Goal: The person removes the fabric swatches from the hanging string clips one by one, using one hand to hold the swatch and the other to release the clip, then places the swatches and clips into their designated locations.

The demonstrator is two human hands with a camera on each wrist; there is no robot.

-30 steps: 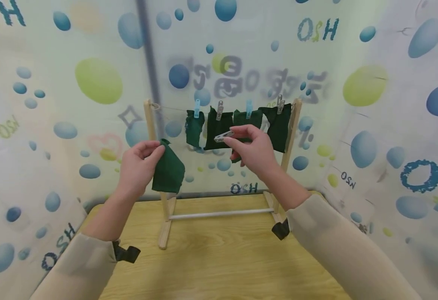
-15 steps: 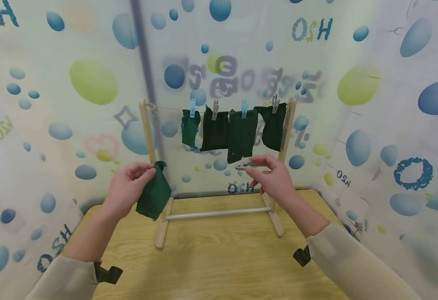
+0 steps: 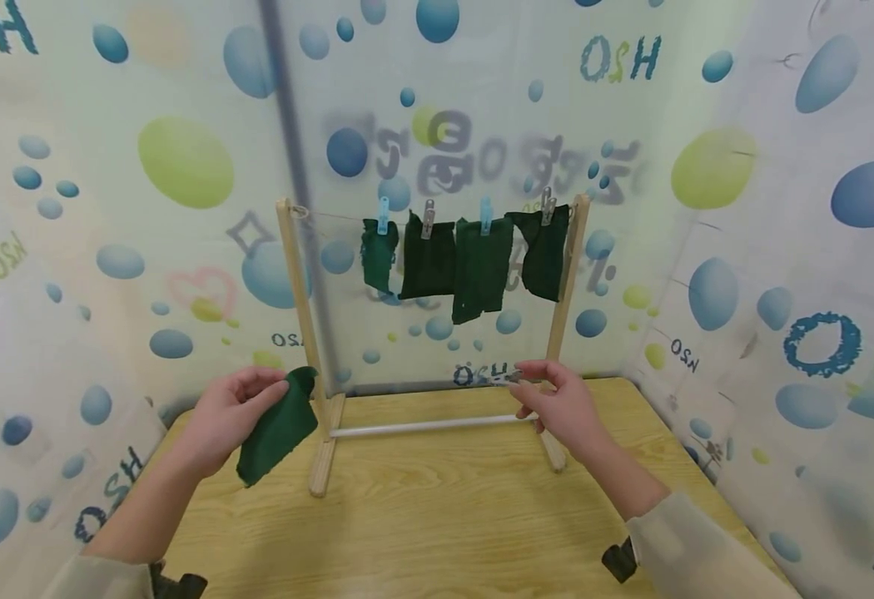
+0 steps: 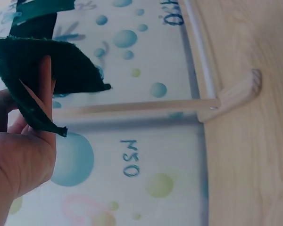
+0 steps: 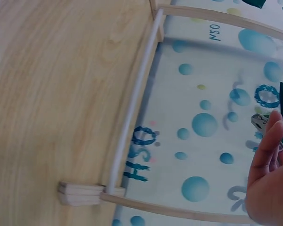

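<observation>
- Pinching a dark green cloth (image 3: 280, 433) between thumb and fingers of the left hand (image 3: 223, 416), above the table (image 3: 422, 516), beside the left post (image 3: 301, 299) in the head view
- Grasping a grey clip (image 5: 259, 121) in the fingertips of the right hand (image 3: 563, 408), lower than four green cloths (image 3: 484, 270) hung from the line (image 3: 338, 216)

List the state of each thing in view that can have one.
Loose dark green cloth: pinched by left hand, unclipped.
Grey clothespin: pinched by right hand, jaws unclear.
Four dark green hanging cloths: clipped on thin line.
Two light blue clothespins: clipped.
Two grey hanging clothespins: clipped.
Wooden rack: standing upright.
</observation>
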